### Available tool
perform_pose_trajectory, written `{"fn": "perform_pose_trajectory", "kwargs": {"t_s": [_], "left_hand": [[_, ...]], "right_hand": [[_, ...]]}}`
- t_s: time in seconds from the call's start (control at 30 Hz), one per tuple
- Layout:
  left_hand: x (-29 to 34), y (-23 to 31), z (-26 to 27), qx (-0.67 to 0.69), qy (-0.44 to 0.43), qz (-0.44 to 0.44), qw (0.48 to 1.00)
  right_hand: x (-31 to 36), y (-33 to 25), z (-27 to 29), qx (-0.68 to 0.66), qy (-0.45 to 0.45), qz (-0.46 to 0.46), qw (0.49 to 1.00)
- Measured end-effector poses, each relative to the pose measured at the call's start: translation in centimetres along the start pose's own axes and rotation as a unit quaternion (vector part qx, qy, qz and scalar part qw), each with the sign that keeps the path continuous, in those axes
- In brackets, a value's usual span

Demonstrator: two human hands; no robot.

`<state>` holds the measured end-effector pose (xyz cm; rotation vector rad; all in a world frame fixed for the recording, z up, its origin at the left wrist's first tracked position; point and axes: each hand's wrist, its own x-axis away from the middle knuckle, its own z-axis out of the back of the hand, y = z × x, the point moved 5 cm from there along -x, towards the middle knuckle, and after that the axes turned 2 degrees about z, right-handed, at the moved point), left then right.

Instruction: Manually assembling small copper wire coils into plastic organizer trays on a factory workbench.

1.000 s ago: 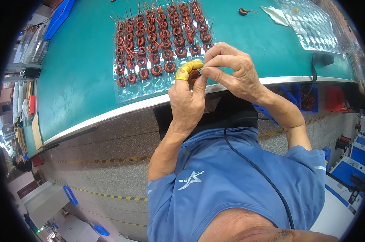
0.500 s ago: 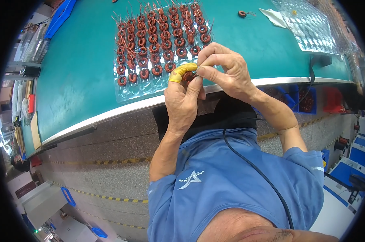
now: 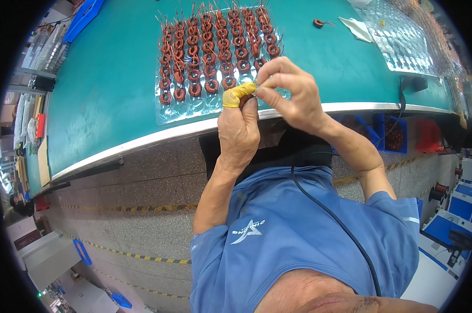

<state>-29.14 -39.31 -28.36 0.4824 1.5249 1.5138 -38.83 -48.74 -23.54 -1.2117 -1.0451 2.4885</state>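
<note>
My left hand (image 3: 238,129) is closed around a copper-wound ring coil (image 3: 247,98), mostly hidden behind the fingers. A yellow finger cover (image 3: 237,96) sleeves its bent index finger. Close against the coil's right side, my right hand (image 3: 297,99) pinches with thumb and fingertips; what lies in the pinch is too small to make out. Just beyond both hands, a clear plastic tray (image 3: 168,115) holds rows of similar coils (image 3: 211,86), their wire ends sticking up. The tray's nearest pockets hold no coils.
A single coil (image 3: 318,23) lies on the green tabletop (image 3: 110,99), near a white cloth or paper piece (image 3: 357,29). Clear plastic trays (image 3: 403,49) are stacked at the far right. Below the table's metal front edge (image 3: 142,139) stand blue bins (image 3: 395,136) with coils.
The coil between my hands shows less now, more covered by the left fingers. Both hands stay together in the same pinching pose. The whole view has shifted slightly.
</note>
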Motion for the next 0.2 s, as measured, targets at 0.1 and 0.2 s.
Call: {"fn": "perform_pose_trajectory", "kwargs": {"t_s": [0.1, 0.2], "left_hand": [[0.7, 0.8, 0.8, -0.047, 0.009, -0.041, 0.998], [0.9, 0.8, 1.2, 0.114, -0.027, 0.067, 0.991]], "right_hand": [[0.0, -2.8, -0.3, 0.099, 0.049, 0.174, 0.978], [-0.1, -0.5, -0.1, -0.043, -0.010, -0.031, 0.999]]}}
